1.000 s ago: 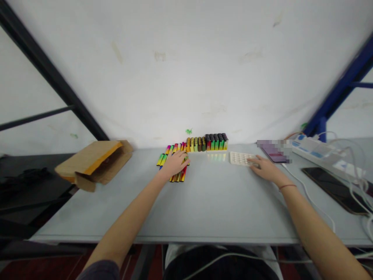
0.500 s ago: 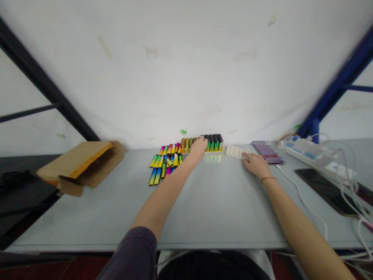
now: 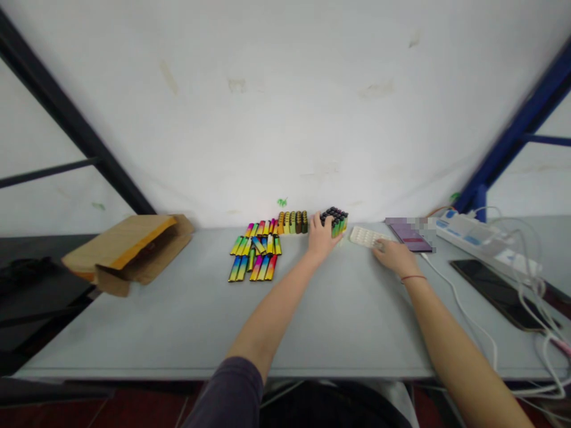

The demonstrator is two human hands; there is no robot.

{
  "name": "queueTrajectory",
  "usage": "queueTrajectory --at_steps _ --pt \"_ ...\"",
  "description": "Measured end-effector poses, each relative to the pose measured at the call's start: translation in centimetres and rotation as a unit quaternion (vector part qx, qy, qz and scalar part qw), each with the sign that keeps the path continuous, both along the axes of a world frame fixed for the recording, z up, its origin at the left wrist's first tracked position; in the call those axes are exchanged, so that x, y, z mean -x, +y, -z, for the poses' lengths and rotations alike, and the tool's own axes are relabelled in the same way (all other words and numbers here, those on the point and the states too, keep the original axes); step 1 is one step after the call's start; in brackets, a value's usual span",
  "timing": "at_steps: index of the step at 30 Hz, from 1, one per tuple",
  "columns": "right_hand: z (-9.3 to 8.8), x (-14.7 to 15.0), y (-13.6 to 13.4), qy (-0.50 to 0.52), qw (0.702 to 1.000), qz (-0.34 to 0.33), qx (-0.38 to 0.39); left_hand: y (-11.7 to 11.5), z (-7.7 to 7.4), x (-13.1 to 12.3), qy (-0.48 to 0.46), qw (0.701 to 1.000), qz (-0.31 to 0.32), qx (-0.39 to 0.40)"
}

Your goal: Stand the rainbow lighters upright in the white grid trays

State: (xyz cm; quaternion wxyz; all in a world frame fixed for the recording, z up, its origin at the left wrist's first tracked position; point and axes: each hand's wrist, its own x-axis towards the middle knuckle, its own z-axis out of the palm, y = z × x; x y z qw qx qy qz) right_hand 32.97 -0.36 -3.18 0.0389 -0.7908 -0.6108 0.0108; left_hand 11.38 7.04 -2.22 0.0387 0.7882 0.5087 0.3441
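My left hand [image 3: 322, 238] is closed around the near left side of a block of upright tubes [image 3: 338, 221] with black tops and green-yellow sides. This block stands turned at an angle, and my fingers hide part of it. My right hand [image 3: 396, 257] has its fingers closed on the right end of a small white tray with rows of pockets [image 3: 366, 236], which lies on the table. Left of my left hand is a second upright group, gold-topped tubes [image 3: 292, 222]. Slim tubes in shiny blended colours [image 3: 256, 245] lie in rows farther left.
An opened brown cardboard box [image 3: 129, 246] lies on the left of the grey table [image 3: 187, 333]. To the right are a purple phone-like device [image 3: 413, 235] on a white cable, a white power strip [image 3: 486, 241] and a dark phone [image 3: 502, 291]. A white wall [image 3: 285, 119] stands behind.
My left hand has moved right, from above the groups onto the black-topped block's side. That block has turned and shifted right, apart from the gold-topped group. My right hand stays at the tray.
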Motion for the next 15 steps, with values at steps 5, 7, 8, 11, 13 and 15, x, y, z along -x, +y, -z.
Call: queueTrajectory --at_steps 5,7,8,11,13,15 --pt "0.6 -0.6 0.2 -0.011 0.999 0.011 -0.041 0.3 0.2 -1.4 -0.087 0.99 -0.061 0.089" --pt "0.7 -0.8 0.4 -0.017 0.998 0.021 -0.06 0.2 0.1 -0.9 -0.086 0.991 -0.031 0.102" --pt "0.8 -0.9 0.5 -0.018 0.997 0.025 -0.069 -0.1 0.0 -0.5 -0.084 0.991 -0.008 0.105" --pt "1.1 -0.9 0.8 -0.02 0.995 0.026 -0.09 -1.2 -0.1 1.9 -0.081 0.99 0.055 0.105" --pt "1.3 -0.7 1.2 -0.022 0.994 0.018 -0.101 -2.1 -0.2 4.2 -0.075 0.985 0.108 0.108" --pt "1.5 -0.2 1.8 -0.023 0.994 -0.005 -0.108 -2.8 -0.4 6.7 -0.064 0.973 0.179 0.128"
